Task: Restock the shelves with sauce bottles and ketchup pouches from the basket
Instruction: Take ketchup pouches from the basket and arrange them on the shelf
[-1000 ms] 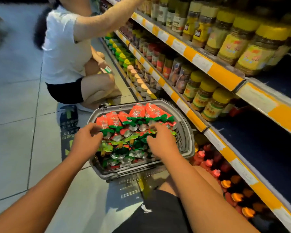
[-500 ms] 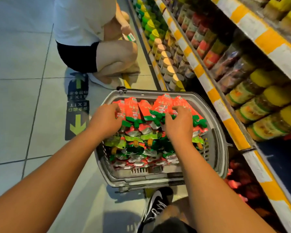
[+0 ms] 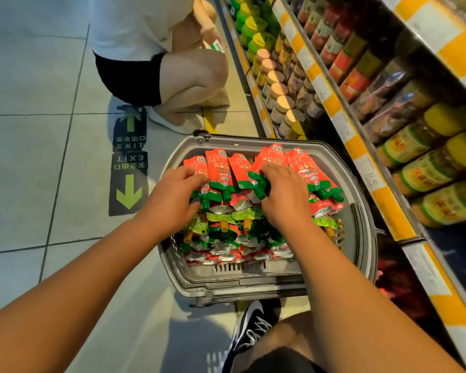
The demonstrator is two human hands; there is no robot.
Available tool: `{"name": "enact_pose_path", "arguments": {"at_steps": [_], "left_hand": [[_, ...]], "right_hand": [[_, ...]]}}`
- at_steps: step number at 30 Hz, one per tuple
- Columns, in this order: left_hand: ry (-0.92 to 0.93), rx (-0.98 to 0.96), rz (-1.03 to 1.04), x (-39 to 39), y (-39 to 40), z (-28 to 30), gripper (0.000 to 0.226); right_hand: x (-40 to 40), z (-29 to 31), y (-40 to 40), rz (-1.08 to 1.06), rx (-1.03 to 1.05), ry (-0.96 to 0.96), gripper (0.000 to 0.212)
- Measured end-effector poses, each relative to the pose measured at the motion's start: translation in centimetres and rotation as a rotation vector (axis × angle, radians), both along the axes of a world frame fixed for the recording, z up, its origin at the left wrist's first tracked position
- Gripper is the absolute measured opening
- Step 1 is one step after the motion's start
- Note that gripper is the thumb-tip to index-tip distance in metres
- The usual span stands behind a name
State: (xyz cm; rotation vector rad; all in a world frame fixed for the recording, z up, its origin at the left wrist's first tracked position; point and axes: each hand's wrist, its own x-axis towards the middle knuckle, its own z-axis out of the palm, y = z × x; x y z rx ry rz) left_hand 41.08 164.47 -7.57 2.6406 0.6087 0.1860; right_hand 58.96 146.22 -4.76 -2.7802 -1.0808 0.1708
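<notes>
Centre frame: grey basket (image 3: 361,238) on the floor, packed with red ketchup pouches (image 3: 218,168) with green spouts, stacked in rows. Left hand (image 3: 170,197), fingers curled, grips the left end of the top pouch row. Right hand (image 3: 285,192), fingers curled, grips pouches mid-row. Right side of frame: shelves (image 3: 361,154) with yellow-and-white edge strips, carrying jars (image 3: 436,168) with yellow lids. Upper left: a crouching person (image 3: 159,57). Green exit arrow sticker (image 3: 129,189) on floor, left of basket.
</notes>
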Motion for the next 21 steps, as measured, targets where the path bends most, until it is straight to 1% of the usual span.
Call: {"name": "enact_pose_path", "arguments": {"at_steps": [3, 5, 7, 8, 9, 11, 12, 13, 16, 19, 21], "left_hand": [[-0.051, 0.052, 0.026, -0.7, -0.3, -0.1, 0.05], [-0.064, 0.097, 0.029, -1.1, -0.3, 0.2, 0.046], [-0.136, 0.112, 0.038, -1.7, -0.2, 0.6, 0.041], [-0.178, 0.119, 0.042, -2.0, -0.1, 0.9, 0.039], [-0.21, 0.132, 0.046, -2.2, 0.0, 1.1, 0.036], [-0.266, 0.141, 0.054, -2.7, 0.2, 1.6, 0.032], [-0.297, 0.124, 0.054, -2.7, 0.3, 1.8, 0.03], [-0.327, 0.088, 0.051, -2.6, 0.3, 2.0, 0.029], [-0.402, -0.085, 0.056, -1.9, 0.0, 2.4, 0.024], [-0.405, -0.219, 0.089, -1.0, 0.0, 2.4, 0.02], [-0.383, -0.222, 0.051, -0.4, 0.3, 2.4, 0.019]], "right_hand": [[-0.9, 0.3, -0.5, 0.016, 0.053, -0.06, 0.066], [-1.3, 0.3, -1.1, 0.022, 0.096, -0.078, 0.064], [-1.4, 0.4, -1.4, 0.013, 0.151, -0.078, 0.064], [-1.4, 0.4, -1.5, 0.025, 0.141, -0.089, 0.065], [-1.5, 0.4, -1.4, 0.057, 0.085, -0.114, 0.068], [-1.6, 0.1, -1.1, 0.147, -0.074, -0.178, 0.078], [-1.7, -0.1, -1.0, 0.167, -0.109, -0.194, 0.08], [-1.6, -0.1, -0.9, 0.167, -0.118, -0.206, 0.077], [-1.2, -0.2, -1.0, 0.145, -0.076, -0.274, 0.055], [-1.1, -0.3, -1.3, 0.122, -0.05, -0.308, 0.045], [-1.1, -0.3, -1.5, 0.115, -0.024, -0.31, 0.043]]}}
